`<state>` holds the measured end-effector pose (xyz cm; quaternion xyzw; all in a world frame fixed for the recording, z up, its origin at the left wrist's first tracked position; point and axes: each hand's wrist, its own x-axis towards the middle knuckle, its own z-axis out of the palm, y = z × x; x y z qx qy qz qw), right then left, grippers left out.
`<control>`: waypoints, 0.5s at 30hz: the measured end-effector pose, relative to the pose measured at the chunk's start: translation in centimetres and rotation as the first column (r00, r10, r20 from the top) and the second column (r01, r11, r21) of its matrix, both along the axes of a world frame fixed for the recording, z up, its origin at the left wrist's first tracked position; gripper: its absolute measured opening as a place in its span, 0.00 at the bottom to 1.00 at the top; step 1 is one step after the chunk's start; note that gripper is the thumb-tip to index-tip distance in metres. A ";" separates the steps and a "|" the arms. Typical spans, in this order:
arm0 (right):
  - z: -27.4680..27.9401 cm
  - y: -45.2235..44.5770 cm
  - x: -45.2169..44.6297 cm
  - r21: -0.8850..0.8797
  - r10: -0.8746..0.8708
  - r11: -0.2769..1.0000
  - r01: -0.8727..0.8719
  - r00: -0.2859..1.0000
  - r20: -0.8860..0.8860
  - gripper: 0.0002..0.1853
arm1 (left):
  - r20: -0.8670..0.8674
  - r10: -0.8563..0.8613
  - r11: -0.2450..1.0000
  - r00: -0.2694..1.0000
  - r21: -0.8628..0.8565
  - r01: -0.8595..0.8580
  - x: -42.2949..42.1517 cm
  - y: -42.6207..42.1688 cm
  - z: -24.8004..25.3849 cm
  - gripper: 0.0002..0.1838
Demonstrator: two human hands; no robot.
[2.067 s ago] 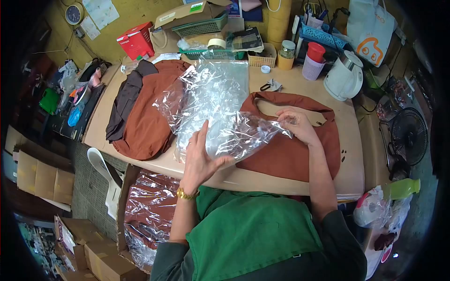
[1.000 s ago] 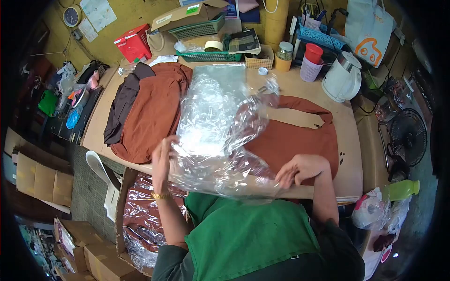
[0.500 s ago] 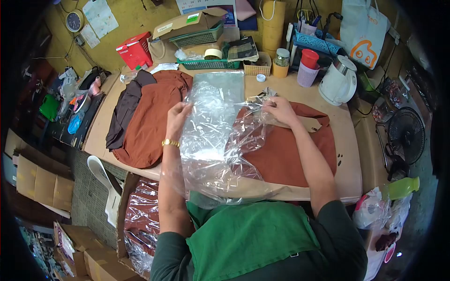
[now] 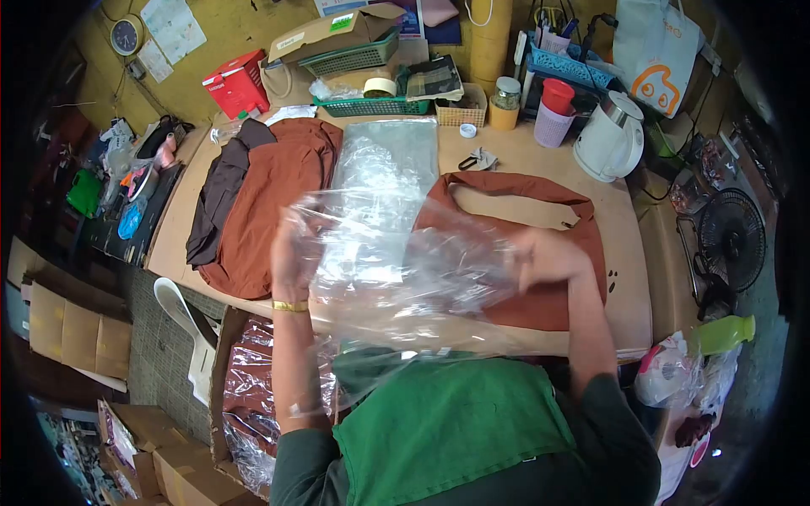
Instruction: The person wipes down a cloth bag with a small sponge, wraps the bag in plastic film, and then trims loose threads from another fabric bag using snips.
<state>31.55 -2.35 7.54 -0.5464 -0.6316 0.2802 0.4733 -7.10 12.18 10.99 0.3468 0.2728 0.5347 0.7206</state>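
Note:
A clear plastic bag (image 4: 396, 295) is stretched between my two hands, wrinkled and shiny. My left hand (image 4: 295, 240), with a gold watch at the wrist, grips the bag's left side; film covers part of its blurred fingers. On the opposite side, my right hand (image 4: 544, 257) is closed on the bag, also blurred, above a rust-brown fabric bag (image 4: 523, 299). That bag lies flat with its wide handle loop toward the back. Beneath the held plastic is a stack of clear plastic bags (image 4: 388, 160). Left of it rests a rust-brown fabric pile (image 4: 274, 198) with a dark brown piece (image 4: 222, 198).
Green baskets (image 4: 371, 107), a jar (image 4: 505, 105), a red cup (image 4: 557, 95) and a white kettle (image 4: 609, 139) line the back of the table (image 4: 624, 295). A carton (image 4: 218, 396) of plastic-wrapped brown items stands below left. A fan (image 4: 732, 240) is at right.
Both hands have moved toward my body and farther apart, pulling the clear plastic bag wider. The rust-brown bag's handle loop and a small dark clip behind it are now uncovered.

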 end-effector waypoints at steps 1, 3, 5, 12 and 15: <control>0.6 -0.9 -0.6 -0.010 0.066 0.998 -0.067 0.996 -0.056 0.02 | 0.290 -0.305 0.952 0.907 0.116 0.283 -2.7 2.9 -2.3 0.22; 1.9 -2.4 -1.7 -0.023 0.196 0.979 -0.203 0.966 -0.169 0.04 | 0.471 -0.491 0.871 0.733 0.251 0.422 -5.0 3.9 -3.3 0.21; 1.9 -1.9 -1.5 0.133 0.134 0.988 -0.074 0.839 -0.528 0.15 | -0.111 -0.494 0.830 0.862 0.236 0.506 -4.6 1.4 -2.1 0.16; -2.6 -0.8 -3.0 -0.094 0.051 0.957 -0.276 0.476 -0.878 0.19 | 0.169 -0.287 0.958 0.943 0.064 0.280 -0.5 -0.2 -1.3 0.12; -0.4 -1.8 -2.6 -0.162 0.661 0.664 -0.730 0.674 -0.331 0.19 | 0.470 -0.320 0.931 0.823 -0.004 0.364 -0.8 0.7 -1.9 0.10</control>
